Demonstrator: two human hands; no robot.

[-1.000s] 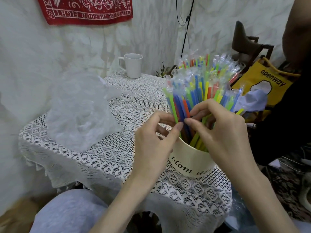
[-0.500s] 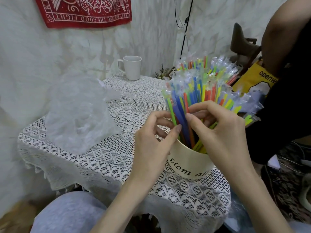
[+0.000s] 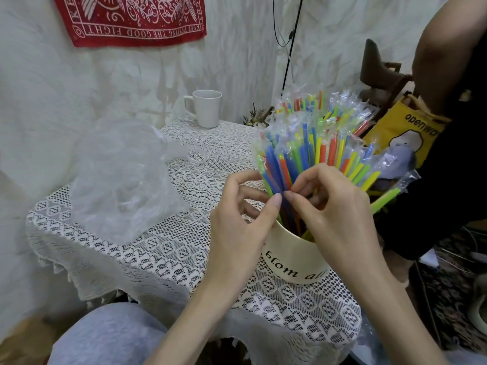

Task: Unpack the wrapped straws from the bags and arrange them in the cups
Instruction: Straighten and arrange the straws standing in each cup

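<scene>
Since 1 s ago the wrapped coloured plastic straws [image 3: 313,143] fanned wider, 1 green tipping right. They stand upright in cream lettered cup [image 3: 292,262] on lace-covered worktop [image 3: 163,248]. Left hand [image 3: 238,222] & right hand [image 3: 334,206] both pinch straws, long axis vertical, betw. fingertips.

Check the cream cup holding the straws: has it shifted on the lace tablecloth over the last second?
No. The cream cup stands at the same spot near the front right edge of the lace tablecloth, as before; only the camera has shifted slightly.
</scene>
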